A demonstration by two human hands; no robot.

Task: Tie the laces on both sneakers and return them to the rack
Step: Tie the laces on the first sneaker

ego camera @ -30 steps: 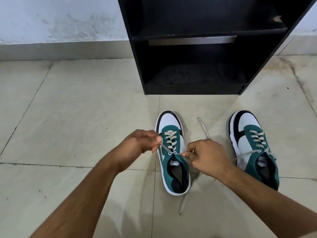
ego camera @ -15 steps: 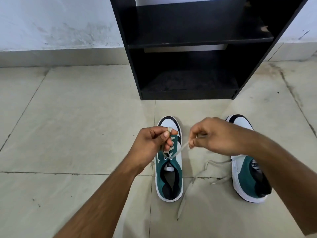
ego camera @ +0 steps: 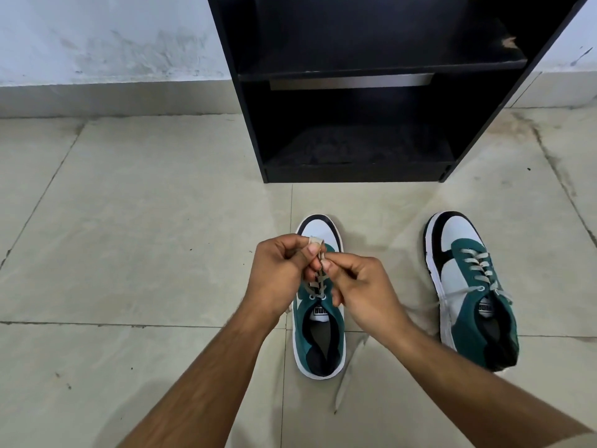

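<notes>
Left hand [ego camera: 280, 273]: centre of the frame, pinched shut on a folded loop of the lace [ego camera: 317, 244], which pokes up over the forefinger.
Right hand [ego camera: 361, 286]: touching the left one, thumb and fingertips clamped on the same lace just beside that loop.
Step in hand: forming the bow on the left sneaker [ego camera: 319, 324], by my reading; the hands sit right above its top eyelets.
Doing it well: I'd keep the first loop pinched firm at its base, wrap the free end [ego camera: 347, 373] snug round it, and pull both sides evenly so the knot seats low against the tongue. Let go early and the flat lace will likely slip loose.
Free end: trails limp across the floor, lower centre, right of the shoe's heel.
Left sneaker build: teal suede-looking upper, white toe box with a black rim, thick white rubber sole, dark lining.
Lace: flat, woven, greyish-beige, soft enough to hold a fold.
Right sneaker [ego camera: 468, 289]: right of the frame, well apart from the hands, same make; its laces hang loose and untied off the side.
Floor [ego camera: 145, 237]: pale glazed tiles with dark grout lines and a few scuffs.
Rack [ego camera: 365, 92]: upper centre, black boxy board shelving, matte, two shelves showing, both without shoes; one chipped edge at the upper right.
Wall [ego camera: 113, 43]: upper left, whitish, blotchy paint above a plain skirting.
Progress: early, I'd judge; neither shoe is tied yet.
</notes>
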